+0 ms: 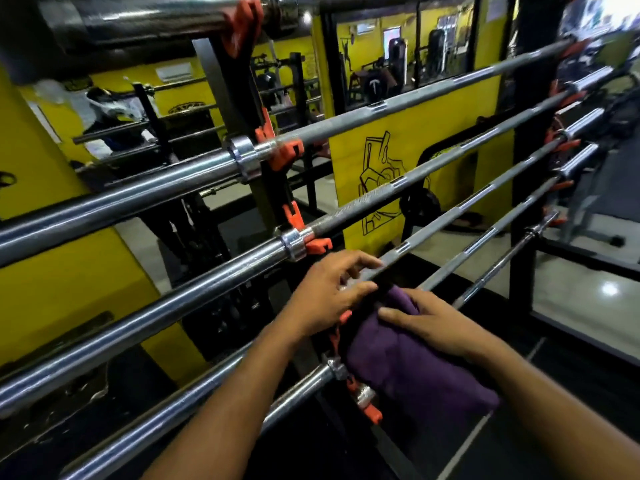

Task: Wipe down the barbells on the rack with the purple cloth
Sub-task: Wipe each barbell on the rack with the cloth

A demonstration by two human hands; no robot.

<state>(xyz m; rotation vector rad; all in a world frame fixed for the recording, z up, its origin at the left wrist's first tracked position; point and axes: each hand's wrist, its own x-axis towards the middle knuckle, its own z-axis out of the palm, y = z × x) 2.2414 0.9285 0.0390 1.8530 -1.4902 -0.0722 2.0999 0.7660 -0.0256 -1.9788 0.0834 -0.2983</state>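
Barbells (398, 188) lie stiff and heavy on orange rack hooks (289, 155). Purple cloth (412, 358) — soft, light, folded — drapes over a lower bar; right hand (436, 327) presses flat on it, left hand (332, 292) curls loosely around the bar beside it — best gathered at its upper edge.

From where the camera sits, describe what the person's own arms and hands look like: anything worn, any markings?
Both forearms are bare as far as the frame shows, with no sleeves in view. The left hand and right hand wear no gloves. No rings, watch, wristbands or markings are visible on either.
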